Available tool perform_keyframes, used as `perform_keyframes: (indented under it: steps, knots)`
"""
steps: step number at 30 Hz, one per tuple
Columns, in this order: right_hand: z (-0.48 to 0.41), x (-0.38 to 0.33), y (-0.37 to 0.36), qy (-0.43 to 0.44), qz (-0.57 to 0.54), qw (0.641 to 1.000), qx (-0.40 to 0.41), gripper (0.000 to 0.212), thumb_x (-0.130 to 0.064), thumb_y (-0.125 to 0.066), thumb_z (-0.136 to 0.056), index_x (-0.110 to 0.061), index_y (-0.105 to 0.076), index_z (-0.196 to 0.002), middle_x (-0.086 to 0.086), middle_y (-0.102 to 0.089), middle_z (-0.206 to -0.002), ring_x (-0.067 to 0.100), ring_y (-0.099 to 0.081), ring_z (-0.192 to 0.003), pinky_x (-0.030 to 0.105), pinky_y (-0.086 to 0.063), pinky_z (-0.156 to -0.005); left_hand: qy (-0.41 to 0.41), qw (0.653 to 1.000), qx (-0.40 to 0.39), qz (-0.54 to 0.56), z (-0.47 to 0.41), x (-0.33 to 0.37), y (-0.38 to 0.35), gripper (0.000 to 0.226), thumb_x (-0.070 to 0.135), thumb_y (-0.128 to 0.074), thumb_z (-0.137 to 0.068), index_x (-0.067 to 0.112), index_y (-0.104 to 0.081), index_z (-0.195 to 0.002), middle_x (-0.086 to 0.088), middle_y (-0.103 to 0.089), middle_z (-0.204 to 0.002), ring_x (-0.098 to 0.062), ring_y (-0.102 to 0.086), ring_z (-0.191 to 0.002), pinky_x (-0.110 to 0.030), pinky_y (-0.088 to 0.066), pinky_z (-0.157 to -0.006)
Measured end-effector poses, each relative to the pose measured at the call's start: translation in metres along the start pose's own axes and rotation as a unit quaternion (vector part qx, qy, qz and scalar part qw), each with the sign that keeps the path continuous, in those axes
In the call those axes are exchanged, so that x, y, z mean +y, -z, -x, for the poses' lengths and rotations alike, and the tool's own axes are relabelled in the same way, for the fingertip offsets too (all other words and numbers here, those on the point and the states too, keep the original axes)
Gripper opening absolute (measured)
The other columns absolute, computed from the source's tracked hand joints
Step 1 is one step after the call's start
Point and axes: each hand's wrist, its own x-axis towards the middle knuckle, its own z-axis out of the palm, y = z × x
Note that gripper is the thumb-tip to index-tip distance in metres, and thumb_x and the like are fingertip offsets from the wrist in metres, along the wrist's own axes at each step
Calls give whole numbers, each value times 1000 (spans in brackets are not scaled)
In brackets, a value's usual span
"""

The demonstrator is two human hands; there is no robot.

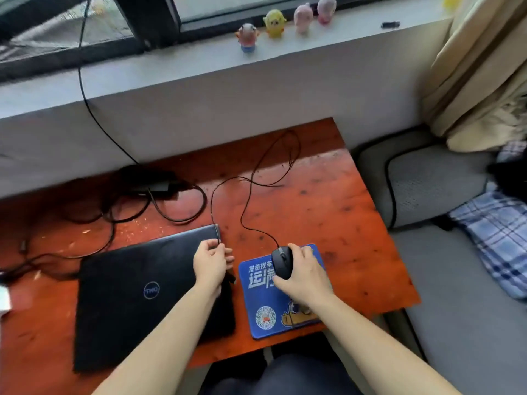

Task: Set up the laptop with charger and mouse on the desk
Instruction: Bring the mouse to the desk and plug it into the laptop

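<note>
A closed black laptop (137, 292) lies on the red-brown desk (328, 201). My left hand (211, 262) pinches the mouse cable (245, 206) at the laptop's right edge, where the plug meets the side. My right hand (305, 275) rests on the black mouse (282, 262), which sits on a blue mouse pad (265, 306) to the right of the laptop. The black charger brick (151, 181) lies at the back of the desk, its cables (182, 218) looping over the desk's left part.
A grey window ledge (171, 78) above the desk carries several small toy figures (273, 22). A grey cushioned seat (433, 178) and checked cloth (502, 232) lie to the right. A white object (4, 300) sits at the left edge.
</note>
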Motion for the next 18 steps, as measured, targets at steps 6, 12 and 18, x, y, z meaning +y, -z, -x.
perform_keyframes:
  steps: [6,12,18]
  knots:
    - [14,2,-46,-9,42,999,-26,84,-61,-67,-81,-15,-35,-144,5,-41,-129,26,-49,-123,34,-44,-100,25,999,-12,-27,1,-16,13,9,8,-52,-100,10,-59,-105,-10,-67,-84,-18,-62,-69,-35,-53,-63]
    - [17,2,-48,-27,65,998,-2,84,-63,-62,-81,-18,-33,-146,4,-42,-129,24,-49,-121,34,-47,-95,29,997,-10,-73,-6,-22,32,13,13,-56,-99,15,-62,-110,-9,-71,-92,-18,-68,-76,-33,-58,-66]
    - [9,-8,-41,-63,123,990,-40,106,-68,-64,-80,-11,-17,-156,12,-33,-147,30,-37,-135,40,-42,-106,22,1000,2,-7,-9,8,50,16,11,-54,-100,15,-62,-113,-12,-69,-95,-20,-69,-79,-33,-60,-66]
